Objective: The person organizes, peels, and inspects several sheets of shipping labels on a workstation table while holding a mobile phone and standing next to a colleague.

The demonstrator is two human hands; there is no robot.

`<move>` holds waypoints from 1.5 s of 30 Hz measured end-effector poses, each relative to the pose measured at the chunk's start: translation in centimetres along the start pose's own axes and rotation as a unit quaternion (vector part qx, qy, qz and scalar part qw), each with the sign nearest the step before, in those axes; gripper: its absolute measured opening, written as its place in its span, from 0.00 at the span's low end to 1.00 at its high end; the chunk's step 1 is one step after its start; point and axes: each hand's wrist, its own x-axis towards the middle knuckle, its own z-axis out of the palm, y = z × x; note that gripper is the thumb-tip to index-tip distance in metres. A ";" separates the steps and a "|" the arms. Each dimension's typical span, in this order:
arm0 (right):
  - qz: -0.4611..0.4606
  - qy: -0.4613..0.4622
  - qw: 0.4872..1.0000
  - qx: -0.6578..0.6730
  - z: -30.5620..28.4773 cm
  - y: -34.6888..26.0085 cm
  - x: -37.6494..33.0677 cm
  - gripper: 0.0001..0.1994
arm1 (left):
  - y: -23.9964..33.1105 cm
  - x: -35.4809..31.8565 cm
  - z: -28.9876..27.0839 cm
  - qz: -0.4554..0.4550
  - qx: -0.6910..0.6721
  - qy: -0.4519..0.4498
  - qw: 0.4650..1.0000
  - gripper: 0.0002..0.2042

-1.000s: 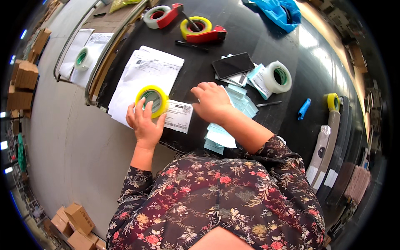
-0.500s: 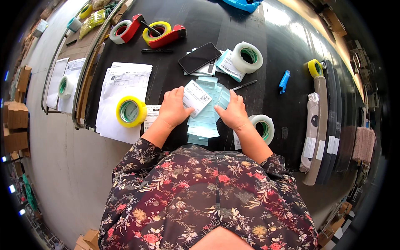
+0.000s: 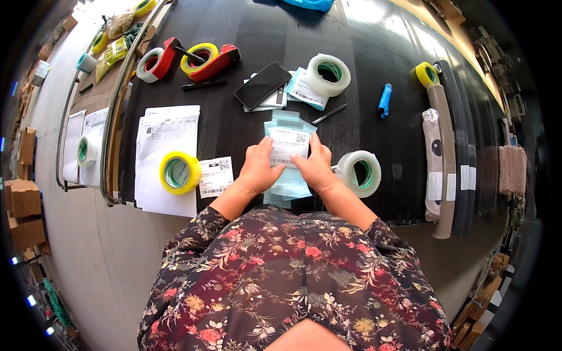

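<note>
A white printed label (image 3: 289, 146) with a square code lies squared up between my hands. Under it spreads a stack of pale-blue label backing sheets (image 3: 288, 187), fanned toward me and away. My left hand (image 3: 258, 167) grips the label's left side, its thumb at the lower corner. At the right edge, my right hand (image 3: 315, 166) has its thumb resting on the label's face and its fingers along the side. The undersides of both hands' fingers are partly hidden.
A yellow tape roll (image 3: 179, 172) sits on printed papers (image 3: 167, 134) at left, beside another label (image 3: 216, 177). Clear tape rolls (image 3: 359, 174) stand at right and beyond. A phone (image 3: 263, 86), pen (image 3: 329, 114), blue cutter (image 3: 384, 100) and red tape dispensers (image 3: 216, 60) lie farther off.
The tilted label has been turned straight and lies centred over the blue sheets. My right hand has come inward onto its edge, and the fanned sheets sit closer together.
</note>
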 end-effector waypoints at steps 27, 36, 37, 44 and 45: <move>0.060 0.026 0.978 0.196 0.7 1.9 0.5 0.18 | -1.6 0.5 0.9 -0.030 -0.127 0.024 0.991 0.44; 0.196 -0.045 0.896 0.396 -1.3 2.0 0.3 0.11 | -2.5 0.7 -0.2 -0.041 -0.160 0.020 0.986 0.41; 0.205 -0.050 0.890 0.404 -1.5 1.9 0.3 0.10 | -2.3 0.7 -0.4 -0.035 -0.157 0.019 0.987 0.39; 0.186 -0.002 0.823 0.536 -3.2 2.4 -0.5 0.12 | -1.6 1.7 -2.2 0.108 0.009 0.041 0.993 0.37; 0.173 -0.001 0.825 0.538 -3.4 2.3 -0.9 0.12 | -1.5 2.0 -2.6 0.150 0.058 0.053 0.986 0.37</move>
